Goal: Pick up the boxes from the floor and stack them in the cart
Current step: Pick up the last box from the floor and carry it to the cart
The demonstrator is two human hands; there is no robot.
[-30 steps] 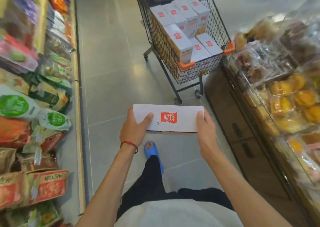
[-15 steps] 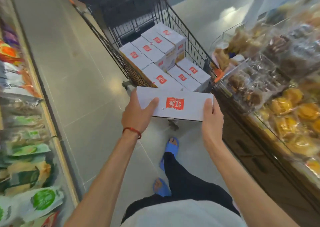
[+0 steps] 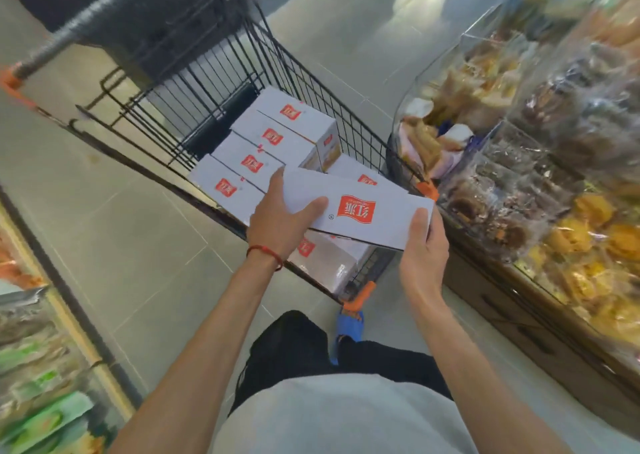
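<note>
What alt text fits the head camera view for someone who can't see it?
A person's left hand and right hand hold a white box with a red logo above a black wire cart stacked with matching boxes. Packaged snacks fill the display to the right.

You are holding the box [image 3: 356, 211] above the near end of the cart [image 3: 214, 73], your left hand [image 3: 280, 221] gripping its left end and your right hand [image 3: 424, 249] gripping its right end. The stacked boxes [image 3: 277, 135] are lying in the cart, below and beyond the box. The display case [image 3: 519, 142] is standing just right of the cart; the shelf [image 3: 34, 367] is running along your left.
</note>
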